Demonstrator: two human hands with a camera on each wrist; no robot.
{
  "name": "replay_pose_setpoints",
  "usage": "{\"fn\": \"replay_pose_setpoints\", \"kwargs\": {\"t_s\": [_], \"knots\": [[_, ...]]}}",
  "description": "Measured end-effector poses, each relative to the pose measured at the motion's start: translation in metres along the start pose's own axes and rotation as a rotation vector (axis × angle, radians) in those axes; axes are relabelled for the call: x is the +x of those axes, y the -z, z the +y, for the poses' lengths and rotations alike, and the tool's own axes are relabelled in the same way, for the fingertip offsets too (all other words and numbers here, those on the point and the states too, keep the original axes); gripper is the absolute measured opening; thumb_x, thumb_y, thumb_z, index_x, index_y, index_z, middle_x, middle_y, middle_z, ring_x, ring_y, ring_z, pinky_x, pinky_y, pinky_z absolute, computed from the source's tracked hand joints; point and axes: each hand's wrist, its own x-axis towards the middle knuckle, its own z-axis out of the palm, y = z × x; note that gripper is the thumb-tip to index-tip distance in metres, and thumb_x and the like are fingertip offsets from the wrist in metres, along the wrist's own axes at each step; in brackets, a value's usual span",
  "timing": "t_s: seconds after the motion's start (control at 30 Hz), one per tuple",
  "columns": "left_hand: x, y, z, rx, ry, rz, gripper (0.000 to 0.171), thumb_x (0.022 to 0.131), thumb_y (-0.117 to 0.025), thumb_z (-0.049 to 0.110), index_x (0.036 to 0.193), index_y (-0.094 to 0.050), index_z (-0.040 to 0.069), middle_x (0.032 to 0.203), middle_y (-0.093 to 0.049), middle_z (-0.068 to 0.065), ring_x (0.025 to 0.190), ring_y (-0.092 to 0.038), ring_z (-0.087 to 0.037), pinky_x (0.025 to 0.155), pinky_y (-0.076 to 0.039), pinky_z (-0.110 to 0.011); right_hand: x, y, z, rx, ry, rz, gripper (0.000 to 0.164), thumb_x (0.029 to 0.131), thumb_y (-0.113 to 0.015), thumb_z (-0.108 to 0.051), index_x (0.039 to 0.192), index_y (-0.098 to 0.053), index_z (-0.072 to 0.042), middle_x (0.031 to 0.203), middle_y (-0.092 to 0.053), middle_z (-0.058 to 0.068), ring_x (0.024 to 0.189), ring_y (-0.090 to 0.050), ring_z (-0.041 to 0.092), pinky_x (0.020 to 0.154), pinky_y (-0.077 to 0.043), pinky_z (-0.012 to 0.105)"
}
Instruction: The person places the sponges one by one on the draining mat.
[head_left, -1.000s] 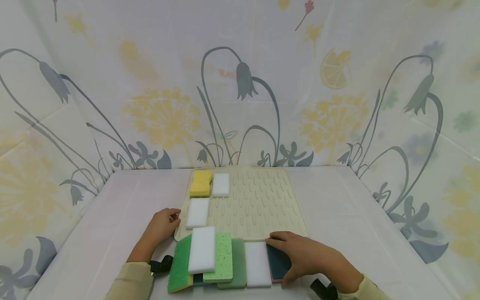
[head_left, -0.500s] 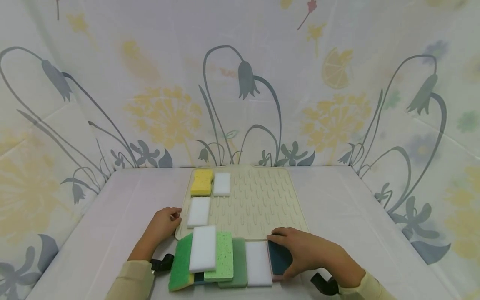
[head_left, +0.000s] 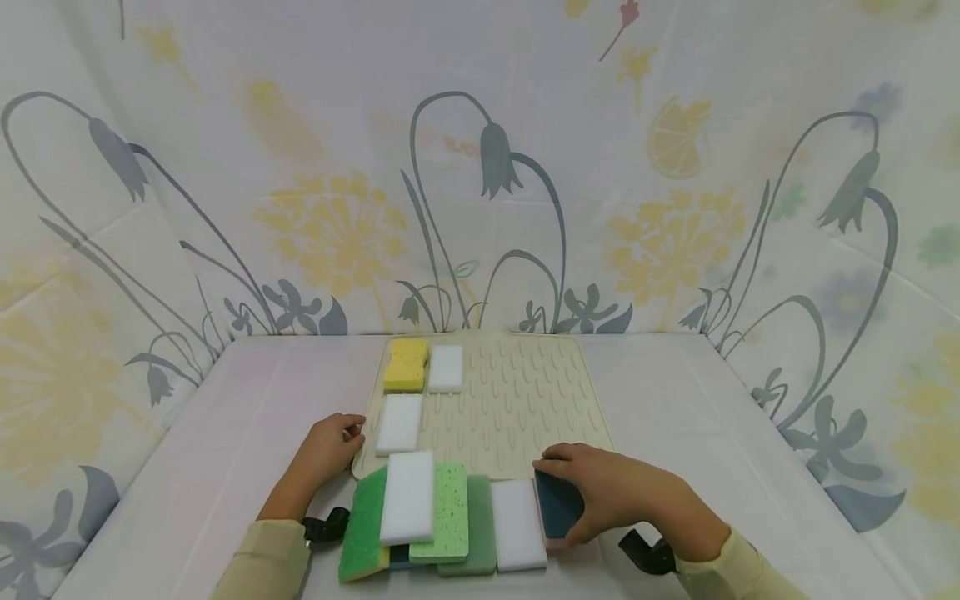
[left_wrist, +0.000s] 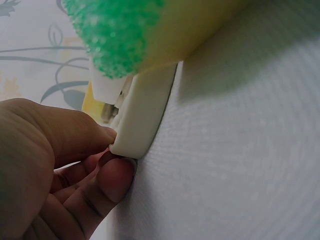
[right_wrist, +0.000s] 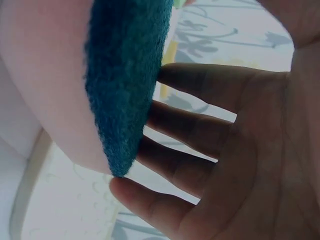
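My left hand (head_left: 326,454) pinches the left edge of the cream ridged silicone mat (head_left: 517,408); in the left wrist view the thumb lies on the rim (left_wrist: 147,107), with a fingertip just under it. My right hand (head_left: 626,496) grips a dark blue and pink scouring sponge (head_left: 558,505) by its ends, in front of the mat's near right edge. In the right wrist view the sponge's blue scrubbing face (right_wrist: 127,75) meets several fingertips; its pink side (right_wrist: 47,75) faces away from the palm. The thumb's contact is partly hidden.
On the mat lie a yellow sponge (head_left: 406,365) and two white sponges, one beside it (head_left: 446,369) and one nearer (head_left: 399,423). In front sit a green sponge (head_left: 364,525), a raised white sponge (head_left: 408,498), pale green sponges (head_left: 450,512) and another white one (head_left: 519,525).
My right hand has shifted the blue and pink sponge slightly away from me, towards the mat. My left hand stays at the mat's edge. The head view has drifted a little.
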Motion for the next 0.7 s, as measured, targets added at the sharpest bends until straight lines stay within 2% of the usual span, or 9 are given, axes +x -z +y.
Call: {"fn": "replay_pose_setpoints", "kwargs": {"t_s": [0.27, 0.7], "knots": [[-0.001, 0.001, 0.000, -0.005, -0.008, 0.005, 0.037, 0.091, -0.058, 0.010, 0.125, -0.062, -0.005, 0.101, -0.065, -0.012, 0.091, -0.063, -0.024, 0.069, -0.050, -0.035, 0.001, 0.009, -0.002, 0.017, -0.023, -0.025, 0.090, 0.067, -0.081, -0.050, 0.144, -0.048, -0.021, 0.143, -0.046, -0.001, 0.121, -0.049, 0.016, 0.092, -0.049, 0.034], [0.000, -0.001, -0.002, 0.007, -0.001, 0.003, 0.037, 0.091, -0.058, 0.011, 0.126, -0.061, -0.004, 0.101, -0.065, -0.012, 0.093, -0.063, -0.025, 0.070, -0.051, -0.036, 0.005, 0.028, -0.005, 0.026, -0.026, -0.013, 0.088, 0.069, -0.080, -0.049, 0.145, -0.046, -0.021, 0.145, -0.044, 0.000, 0.116, -0.049, 0.016, 0.085, -0.048, 0.033]]}}
